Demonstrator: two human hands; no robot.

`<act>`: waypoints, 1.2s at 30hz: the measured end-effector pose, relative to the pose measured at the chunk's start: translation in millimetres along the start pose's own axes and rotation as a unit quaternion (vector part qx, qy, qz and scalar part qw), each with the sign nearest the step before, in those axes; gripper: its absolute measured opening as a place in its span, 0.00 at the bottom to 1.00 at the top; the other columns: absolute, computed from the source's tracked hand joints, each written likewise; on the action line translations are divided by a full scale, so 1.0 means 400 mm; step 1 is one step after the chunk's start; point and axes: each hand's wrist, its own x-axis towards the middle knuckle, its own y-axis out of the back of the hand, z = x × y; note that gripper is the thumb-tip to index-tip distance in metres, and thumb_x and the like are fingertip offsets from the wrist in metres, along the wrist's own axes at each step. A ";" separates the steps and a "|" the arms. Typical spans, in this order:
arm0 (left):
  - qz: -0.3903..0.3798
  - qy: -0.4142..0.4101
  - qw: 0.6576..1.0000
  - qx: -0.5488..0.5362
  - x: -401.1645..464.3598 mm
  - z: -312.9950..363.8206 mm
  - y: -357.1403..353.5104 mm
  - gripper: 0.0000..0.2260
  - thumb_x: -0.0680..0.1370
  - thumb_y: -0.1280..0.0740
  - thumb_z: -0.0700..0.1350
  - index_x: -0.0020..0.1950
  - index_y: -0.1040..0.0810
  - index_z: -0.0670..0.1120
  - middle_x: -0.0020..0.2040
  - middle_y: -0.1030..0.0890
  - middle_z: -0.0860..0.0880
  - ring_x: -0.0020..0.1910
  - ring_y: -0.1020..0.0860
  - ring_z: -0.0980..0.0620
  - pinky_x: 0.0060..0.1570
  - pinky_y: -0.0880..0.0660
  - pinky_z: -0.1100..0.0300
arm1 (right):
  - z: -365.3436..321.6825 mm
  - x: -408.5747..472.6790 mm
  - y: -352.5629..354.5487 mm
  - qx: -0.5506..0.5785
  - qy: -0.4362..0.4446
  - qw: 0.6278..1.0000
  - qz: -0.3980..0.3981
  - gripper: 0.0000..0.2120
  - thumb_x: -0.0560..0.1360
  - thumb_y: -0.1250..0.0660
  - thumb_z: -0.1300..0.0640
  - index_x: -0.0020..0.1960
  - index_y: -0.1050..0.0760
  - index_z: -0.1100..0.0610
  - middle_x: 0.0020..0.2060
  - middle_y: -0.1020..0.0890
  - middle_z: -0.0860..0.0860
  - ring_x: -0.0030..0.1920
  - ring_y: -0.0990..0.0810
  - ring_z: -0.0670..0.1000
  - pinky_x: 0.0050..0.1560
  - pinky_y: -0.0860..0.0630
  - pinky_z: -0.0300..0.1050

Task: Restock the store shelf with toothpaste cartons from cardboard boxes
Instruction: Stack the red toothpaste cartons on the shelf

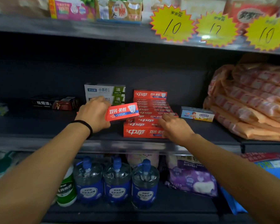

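My left hand (94, 113), a black band on its wrist, grips a red toothpaste carton (122, 111) by its left end and holds it just above the dark middle shelf (39, 125). The carton hangs to the left of a stack of matching red cartons (144, 129) that steps back toward the shelf's rear. On the right end of that stack's front rows rests my right hand (173, 126), its fingers stretched out and touching the carton tops.
White and green cartons (105, 92) stand behind my left hand, black cartons (54, 103) lie further left, and a small blue box (197, 114) sits right of the stack. Orange wrapped packs (252, 102) fill the shelf's right end. Blue-capped jugs (116, 180) stand on the shelf below.
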 end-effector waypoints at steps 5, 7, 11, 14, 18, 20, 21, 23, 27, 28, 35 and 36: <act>-0.003 -0.003 1.000 -0.007 0.009 0.021 -0.009 0.22 0.67 0.24 0.48 0.58 0.25 0.46 0.53 0.27 0.48 0.55 0.28 0.48 0.48 0.24 0.51 | 0.004 0.004 -0.004 0.003 0.001 1.000 0.004 0.26 0.76 0.32 0.51 0.70 0.36 0.56 0.65 0.28 0.54 0.65 0.30 0.55 0.56 0.26 0.49; -0.007 -0.008 1.000 -0.008 0.008 0.032 -0.014 0.22 0.67 0.24 0.49 0.58 0.25 0.46 0.54 0.27 0.48 0.56 0.28 0.48 0.48 0.25 0.52 | 0.004 0.002 -0.007 0.007 0.004 1.000 0.000 0.26 0.76 0.33 0.50 0.70 0.36 0.56 0.65 0.28 0.54 0.65 0.30 0.55 0.57 0.26 0.50; -0.015 -0.020 1.000 -0.002 -0.002 0.057 -0.016 0.22 0.67 0.24 0.49 0.58 0.26 0.47 0.54 0.28 0.49 0.56 0.29 0.49 0.49 0.26 0.53 | 0.018 -0.008 0.010 0.023 0.016 1.000 0.002 0.24 0.75 0.32 0.49 0.68 0.33 0.56 0.64 0.27 0.54 0.64 0.28 0.55 0.58 0.25 0.51; -0.011 -0.037 0.999 0.002 -0.012 0.075 -0.005 0.21 0.69 0.25 0.50 0.58 0.26 0.48 0.55 0.28 0.50 0.57 0.29 0.50 0.50 0.25 0.53 | 0.026 -0.014 0.056 0.051 0.021 0.998 0.030 0.21 0.75 0.32 0.50 0.64 0.31 0.57 0.61 0.25 0.54 0.61 0.27 0.55 0.56 0.24 0.50; -0.006 -0.066 0.998 0.002 -0.032 0.116 0.011 0.19 0.70 0.28 0.52 0.58 0.26 0.49 0.55 0.29 0.51 0.58 0.30 0.51 0.48 0.28 0.54 | 0.028 -0.024 0.143 0.103 0.051 0.992 0.058 0.27 0.74 0.30 0.47 0.68 0.33 0.56 0.64 0.27 0.52 0.64 0.28 0.53 0.59 0.26 0.51; 0.003 -0.091 0.996 0.011 -0.045 0.146 0.018 0.19 0.71 0.29 0.53 0.59 0.27 0.49 0.55 0.29 0.52 0.58 0.31 0.52 0.46 0.28 0.55 | 0.027 -0.025 0.176 0.133 0.061 0.988 0.042 0.30 0.74 0.30 0.46 0.70 0.34 0.56 0.66 0.28 0.52 0.64 0.28 0.52 0.61 0.27 0.52; 0.007 -0.104 0.994 0.017 -0.052 0.161 0.022 0.20 0.71 0.29 0.54 0.60 0.27 0.49 0.56 0.29 0.52 0.58 0.31 0.53 0.46 0.28 0.54 | 0.027 -0.025 0.189 0.144 0.062 0.987 0.027 0.31 0.73 0.30 0.45 0.71 0.34 0.56 0.66 0.28 0.52 0.65 0.29 0.53 0.63 0.27 0.52; 0.014 -0.127 0.991 0.031 -0.067 0.191 0.033 0.21 0.72 0.30 0.54 0.61 0.29 0.48 0.58 0.30 0.52 0.59 0.32 0.53 0.46 0.27 0.54 | 0.033 -0.026 0.211 0.153 0.064 0.986 -0.003 0.33 0.73 0.29 0.45 0.72 0.35 0.57 0.67 0.28 0.53 0.66 0.29 0.53 0.65 0.29 0.51; 0.033 -0.147 0.987 0.054 -0.089 0.227 0.055 0.22 0.72 0.30 0.54 0.62 0.30 0.48 0.59 0.31 0.52 0.60 0.33 0.53 0.43 0.29 0.56 | 0.039 -0.046 0.240 0.156 0.060 0.984 -0.058 0.20 0.74 0.29 0.49 0.62 0.27 0.56 0.58 0.22 0.50 0.54 0.23 0.50 0.51 0.28 0.43; 0.038 -0.150 0.986 0.057 -0.093 0.233 0.061 0.22 0.72 0.30 0.54 0.62 0.30 0.48 0.59 0.31 0.52 0.60 0.33 0.53 0.42 0.30 0.56 | 0.041 -0.052 0.242 0.162 0.058 0.983 -0.060 0.18 0.74 0.29 0.50 0.60 0.26 0.56 0.56 0.21 0.50 0.52 0.23 0.49 0.49 0.29 0.42; 0.068 -0.171 0.980 0.078 -0.107 0.265 0.080 0.22 0.73 0.31 0.52 0.63 0.31 0.48 0.61 0.30 0.52 0.61 0.33 0.53 0.42 0.29 0.58 | 0.057 -0.087 0.256 0.194 0.047 0.974 -0.108 0.19 0.74 0.29 0.51 0.63 0.25 0.55 0.57 0.20 0.50 0.53 0.22 0.49 0.56 0.24 0.46; 0.070 -0.173 0.979 0.077 -0.107 0.269 0.080 0.22 0.73 0.31 0.52 0.64 0.31 0.48 0.61 0.30 0.52 0.61 0.33 0.53 0.43 0.28 0.57 | 0.060 -0.088 0.257 0.194 0.044 0.974 -0.109 0.18 0.74 0.29 0.52 0.62 0.25 0.55 0.56 0.20 0.51 0.53 0.22 0.49 0.57 0.23 0.48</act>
